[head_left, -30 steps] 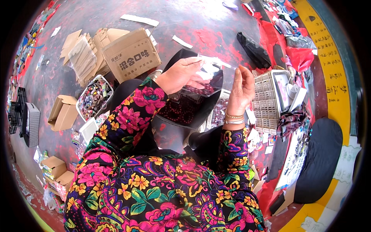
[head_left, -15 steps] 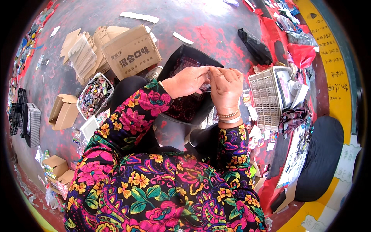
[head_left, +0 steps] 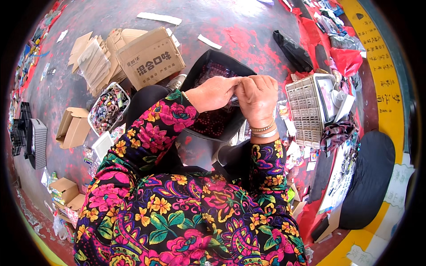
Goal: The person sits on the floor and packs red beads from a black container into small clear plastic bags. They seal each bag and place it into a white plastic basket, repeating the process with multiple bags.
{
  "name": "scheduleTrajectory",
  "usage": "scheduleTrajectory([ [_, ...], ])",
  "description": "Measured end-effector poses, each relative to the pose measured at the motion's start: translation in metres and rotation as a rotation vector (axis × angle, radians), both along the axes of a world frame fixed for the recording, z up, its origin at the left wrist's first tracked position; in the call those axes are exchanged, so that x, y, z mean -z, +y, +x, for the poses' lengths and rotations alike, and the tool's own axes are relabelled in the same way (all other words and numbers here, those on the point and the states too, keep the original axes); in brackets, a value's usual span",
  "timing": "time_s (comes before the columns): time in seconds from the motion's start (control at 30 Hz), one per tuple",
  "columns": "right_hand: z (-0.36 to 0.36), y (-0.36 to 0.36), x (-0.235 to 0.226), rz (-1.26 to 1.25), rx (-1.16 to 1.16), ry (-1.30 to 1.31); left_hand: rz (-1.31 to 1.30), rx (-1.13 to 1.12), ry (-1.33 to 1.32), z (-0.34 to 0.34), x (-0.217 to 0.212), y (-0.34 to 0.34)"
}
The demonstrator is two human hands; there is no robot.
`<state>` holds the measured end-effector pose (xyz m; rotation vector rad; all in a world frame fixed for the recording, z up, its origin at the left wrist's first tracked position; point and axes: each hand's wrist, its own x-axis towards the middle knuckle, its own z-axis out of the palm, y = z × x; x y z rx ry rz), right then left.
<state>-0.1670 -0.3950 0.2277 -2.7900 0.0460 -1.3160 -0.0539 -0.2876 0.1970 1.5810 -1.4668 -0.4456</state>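
In front of me stands a black open box (head_left: 199, 60) between my knees, holding dark red beads (head_left: 208, 123) and some clear plastic packaging (head_left: 222, 71). Over it my two hands meet, fingertips pressed together. My left hand (head_left: 214, 94) is closed in a pinch, its fingertips touching the other hand. My right hand (head_left: 257, 98) is curled into a near fist with the knuckles up. Whatever lies between the fingers is hidden; a bit of clear film shows just below them.
To the left, a white basket (head_left: 92, 119) holds many small colourful items, beside flattened cardboard (head_left: 151, 60) and an open carton (head_left: 73, 128). On the right are a cream plastic crate (head_left: 304, 113), a black bag (head_left: 293, 51) and a black oval cushion (head_left: 368, 177).
The right hand's fingers have curled in more tightly and turned, knuckles upward. The left hand's fingers have drawn closer together. Both hands stay over the black box.
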Motion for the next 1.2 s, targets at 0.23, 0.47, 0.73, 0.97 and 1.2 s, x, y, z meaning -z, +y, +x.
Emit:
scheduleTrajectory([
  [0.23, 0.002, -0.002, 0.005, 0.255, 0.041, -0.122, -0.056, 0.002, 0.014, 0.003, -0.002, -0.001],
  [0.47, -0.002, -0.004, 0.005, 0.451, 0.021, -0.170, 0.086, 0.074, 0.196, 0.006, -0.011, 0.003],
  [0.73, -0.039, -0.082, 0.009, 1.404, -0.112, -0.768, 0.139, 0.038, 0.841, 0.020, -0.012, 0.009],
  [0.97, -0.125, -0.169, 0.056, 1.535, 0.395, -0.795, 0.196, 0.013, 0.857, 0.021, -0.023, 0.016],
  [1.2, -0.242, -0.234, 0.147, 1.455, 0.756, -0.470, 0.199, 0.005, 0.824, 0.014, -0.021, 0.009],
])
